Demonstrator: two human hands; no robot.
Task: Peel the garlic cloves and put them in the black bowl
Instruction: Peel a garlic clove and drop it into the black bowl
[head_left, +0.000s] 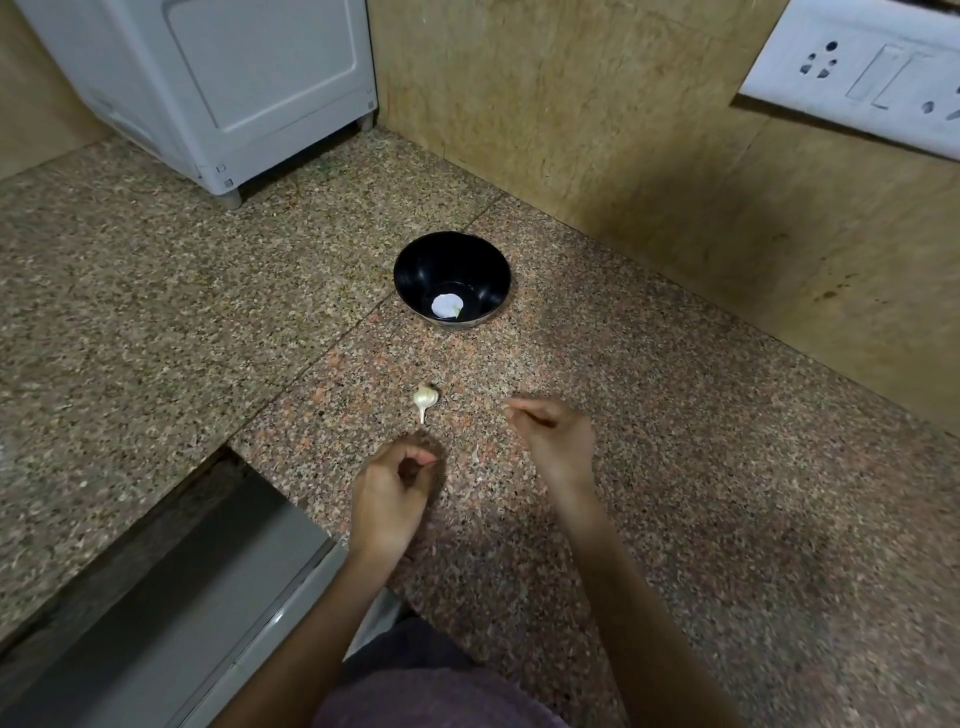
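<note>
A black bowl (452, 270) stands on the speckled stone counter, with a pale white piece lying at its bottom. Nearer to me, a small garlic bulb (426, 399) with its stalk lies on the counter by itself. My left hand (389, 493) hovers just below the bulb, fingers curled in with thumb and fingertips together; I see nothing in it. My right hand (553, 434) is to the right of the bulb, blurred, its fingers curled too. A thin scrap of garlic skin (475, 455) lies between the hands.
A white appliance (234, 88) on short feet stands at the back left. Tiled walls close the corner behind the bowl, with a switch and socket plate (862, 73) at the upper right. The counter has a cut-out edge (228, 452) at my lower left.
</note>
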